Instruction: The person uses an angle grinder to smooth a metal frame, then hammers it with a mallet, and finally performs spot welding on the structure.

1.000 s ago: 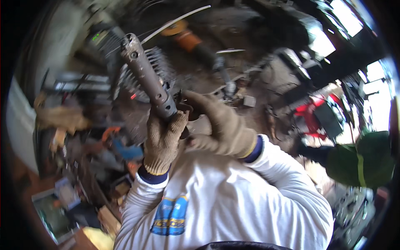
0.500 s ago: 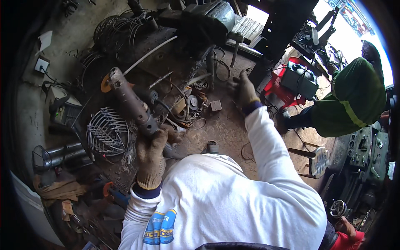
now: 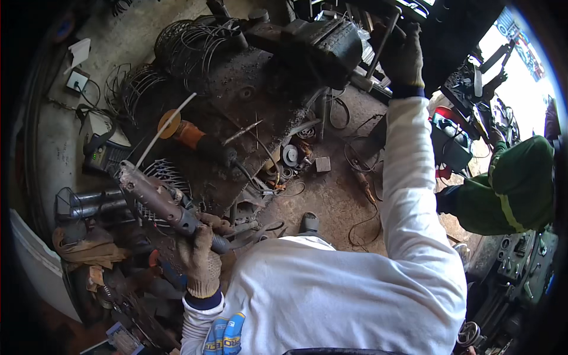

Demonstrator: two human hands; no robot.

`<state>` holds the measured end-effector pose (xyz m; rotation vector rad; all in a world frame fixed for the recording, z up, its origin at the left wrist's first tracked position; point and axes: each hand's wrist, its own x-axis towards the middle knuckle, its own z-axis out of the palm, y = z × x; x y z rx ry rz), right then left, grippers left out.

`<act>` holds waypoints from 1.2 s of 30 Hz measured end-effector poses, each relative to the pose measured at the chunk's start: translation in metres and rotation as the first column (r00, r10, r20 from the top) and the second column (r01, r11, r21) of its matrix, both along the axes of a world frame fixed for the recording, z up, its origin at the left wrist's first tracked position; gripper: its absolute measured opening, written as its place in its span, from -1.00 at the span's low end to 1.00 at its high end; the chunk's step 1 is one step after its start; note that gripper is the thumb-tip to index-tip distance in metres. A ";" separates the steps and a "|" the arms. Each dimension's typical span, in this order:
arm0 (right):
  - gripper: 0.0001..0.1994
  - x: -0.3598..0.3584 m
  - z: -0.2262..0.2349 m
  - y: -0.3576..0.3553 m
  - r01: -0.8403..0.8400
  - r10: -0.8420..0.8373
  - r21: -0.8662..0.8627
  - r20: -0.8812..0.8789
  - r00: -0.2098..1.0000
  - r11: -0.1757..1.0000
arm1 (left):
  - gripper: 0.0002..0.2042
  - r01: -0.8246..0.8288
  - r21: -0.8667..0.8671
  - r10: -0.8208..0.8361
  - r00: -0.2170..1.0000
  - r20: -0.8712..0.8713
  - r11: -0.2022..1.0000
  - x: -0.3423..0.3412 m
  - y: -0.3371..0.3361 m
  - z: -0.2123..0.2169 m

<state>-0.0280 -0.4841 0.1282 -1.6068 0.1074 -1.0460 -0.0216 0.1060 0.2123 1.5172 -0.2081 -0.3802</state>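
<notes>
Right hand (image 3: 405, 59) has moved from over the floor to far right, beside the bar handle (image 3: 383, 46) of the vise (image 3: 331, 47); too dark to tell its finger state. Left hand (image 3: 201, 260): fingers wrapped around the near end of the metal tube (image 3: 155, 200), at near left. Judgement: firm left grip limits tipping; right grip best kept square to the bar.

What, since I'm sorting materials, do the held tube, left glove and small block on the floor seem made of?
Tube: probably steel, dull brown, rust-like, with round holes in its wall.
Left glove: likely knitted cotton or blend, matte tan, visibly ribbed.
Block: dull, flat faces; wood or metal, unclear.
</notes>
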 end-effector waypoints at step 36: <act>0.02 -0.034 0.014 0.041 -0.160 0.145 0.894 0.108 0.983 0.418 | -0.65 -0.181 -0.069 0.180 0.983 -0.027 0.981 0.020 0.005 -0.006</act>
